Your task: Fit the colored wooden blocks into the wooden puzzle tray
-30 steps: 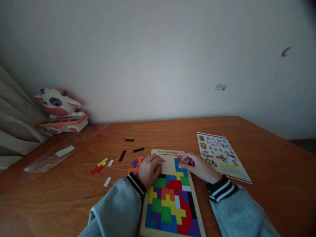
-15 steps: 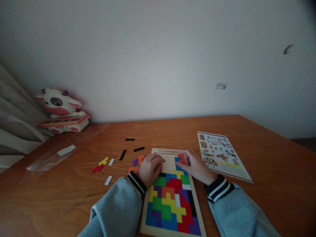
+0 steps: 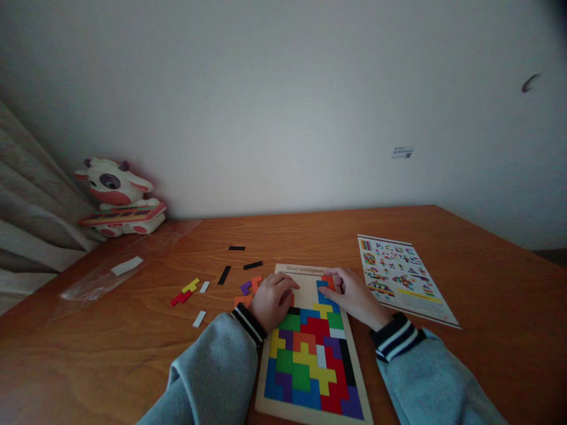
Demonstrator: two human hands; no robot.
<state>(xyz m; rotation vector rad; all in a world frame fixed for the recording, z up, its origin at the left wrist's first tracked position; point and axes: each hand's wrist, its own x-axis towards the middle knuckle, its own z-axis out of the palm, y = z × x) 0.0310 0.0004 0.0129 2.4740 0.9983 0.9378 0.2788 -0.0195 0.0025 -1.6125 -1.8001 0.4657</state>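
Note:
A wooden puzzle board (image 3: 260, 404) lies lengthwise before me, its near and middle part filled with flat coloured block pieces. My left hand (image 3: 272, 298) rests over the board's far left edge, fingers bent and thumb apart. Part of an orange piece shows beside its thumb. My right hand (image 3: 357, 298) lies at the far right edge, thumb and forefinger spread. Its thumb touches a blue piece (image 3: 322, 285), and its forefinger is by an orange-red piece (image 3: 328, 281). Bare wood shows between my hands. What lies under the palms is hidden.
Loose pieces lie left of the board: black bars (image 3: 224, 275), white bars (image 3: 199, 319), a yellow piece (image 3: 191, 285), a red piece (image 3: 181, 297), and purple and orange ones. A printed sheet (image 3: 405, 277) is on the right. A cow toy keyboard (image 3: 121, 198) and plastic bag (image 3: 93, 283) are at left.
The view has shifted slightly, so everything sits a little further right. Both hands keep nearly the same places on the board, and no piece has visibly moved.

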